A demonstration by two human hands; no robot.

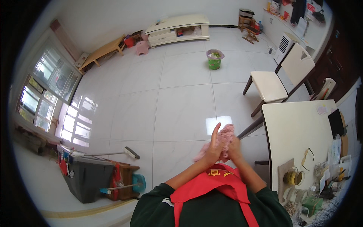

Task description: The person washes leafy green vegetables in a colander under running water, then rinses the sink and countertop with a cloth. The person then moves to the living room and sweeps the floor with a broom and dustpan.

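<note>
A crumpled pink cloth (226, 135) is bunched between my two hands in front of my red apron (208, 185). My left hand (214, 150) presses on it from the left, its thumb pointing up. From the right, my right hand (234, 148) closes around the cloth, and its fingers are partly hidden. One end of the cloth hangs out to the left below my left hand. The tiled floor (181, 113) lies beyond my hands.
On my right stands a white table (295, 127) bearing glasses (305, 159) and a glass mug (293, 177). A chair (269, 85) is behind it. A green bin (214, 61) sits ahead. At left are a grey storage box (88, 176), broom (132, 152) and dustpan (139, 183).
</note>
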